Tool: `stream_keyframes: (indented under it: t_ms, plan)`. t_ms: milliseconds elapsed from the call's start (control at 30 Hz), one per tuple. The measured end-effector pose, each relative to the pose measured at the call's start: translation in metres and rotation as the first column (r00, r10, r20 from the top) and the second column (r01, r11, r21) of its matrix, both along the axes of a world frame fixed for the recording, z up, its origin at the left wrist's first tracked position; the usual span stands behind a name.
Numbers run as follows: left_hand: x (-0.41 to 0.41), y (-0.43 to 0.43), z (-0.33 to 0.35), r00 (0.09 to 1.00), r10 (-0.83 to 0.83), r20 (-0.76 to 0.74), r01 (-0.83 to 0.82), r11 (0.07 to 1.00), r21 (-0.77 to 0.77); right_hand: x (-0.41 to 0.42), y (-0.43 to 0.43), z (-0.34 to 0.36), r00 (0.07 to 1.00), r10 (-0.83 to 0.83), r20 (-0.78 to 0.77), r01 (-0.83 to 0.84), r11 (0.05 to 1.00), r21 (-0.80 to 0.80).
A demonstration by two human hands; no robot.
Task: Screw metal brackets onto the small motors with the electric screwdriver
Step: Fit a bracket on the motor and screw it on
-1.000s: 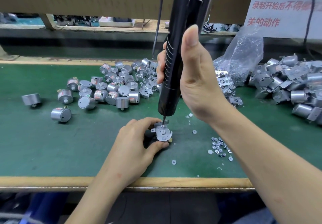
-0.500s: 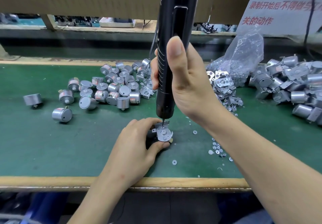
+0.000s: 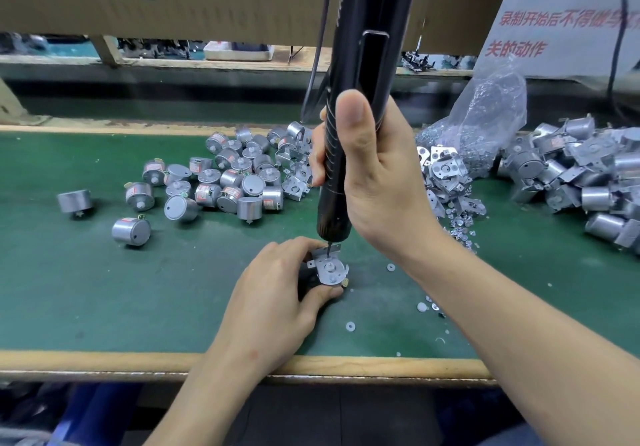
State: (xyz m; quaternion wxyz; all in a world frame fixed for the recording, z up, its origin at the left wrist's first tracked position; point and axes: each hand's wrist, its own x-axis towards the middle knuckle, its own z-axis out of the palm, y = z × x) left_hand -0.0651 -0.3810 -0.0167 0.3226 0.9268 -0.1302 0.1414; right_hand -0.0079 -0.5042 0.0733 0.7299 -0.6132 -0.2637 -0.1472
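Note:
A small silver motor with a metal bracket (image 3: 329, 269) on top stands on the green mat near the front edge. My left hand (image 3: 277, 293) grips the motor from the left, thumb under its near side. My right hand (image 3: 374, 175) is wrapped round the black electric screwdriver (image 3: 356, 99), which stands almost upright. Its bit touches the far part of the bracket. The motor's body is mostly hidden by my left fingers.
Bare motors (image 3: 221, 182) lie heaped at the back left, a few strays (image 3: 131, 231) nearer. Loose brackets (image 3: 446, 175) spill from a plastic bag (image 3: 485, 116). Bracketed motors (image 3: 588, 175) pile at the right. White washers and screws (image 3: 429, 303) dot the mat. A wooden edge (image 3: 138, 362) borders the front.
The screwdriver and my right hand have shifted left and come more upright over the bracket. My left hand and the motor have stayed in place.

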Motion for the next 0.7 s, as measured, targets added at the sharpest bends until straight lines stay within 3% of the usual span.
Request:
stream_keyframes:
  t_ms: [300, 500, 600, 700]
  plan:
    - [0.0, -0.001, 0.0, 1.0, -0.016, -0.016, 0.016, 1.0, -0.021, 0.005, -0.005, -0.016, 0.998, -0.045, -0.035, 0.044, 0.999, -0.024]
    - [-0.001, 0.0, -0.001, 0.999, -0.044, -0.024, 0.043, 0.998, -0.045, 0.016, -0.015, -0.032, 0.981, -0.163, -0.101, 0.133, 0.957, -0.26]
    - [0.0, 0.001, -0.001, 0.998, -0.058, -0.028, 0.056, 0.996, -0.07, 0.019, -0.024, -0.033, 0.942, -0.314, -0.119, 0.206, 0.821, -0.532]
    - [0.002, 0.004, 0.001, 0.999, -0.024, 0.032, 0.028, 0.993, -0.117, 0.016, -0.035, -0.028, 0.909, -0.406, -0.098, 0.133, 0.504, -0.854]
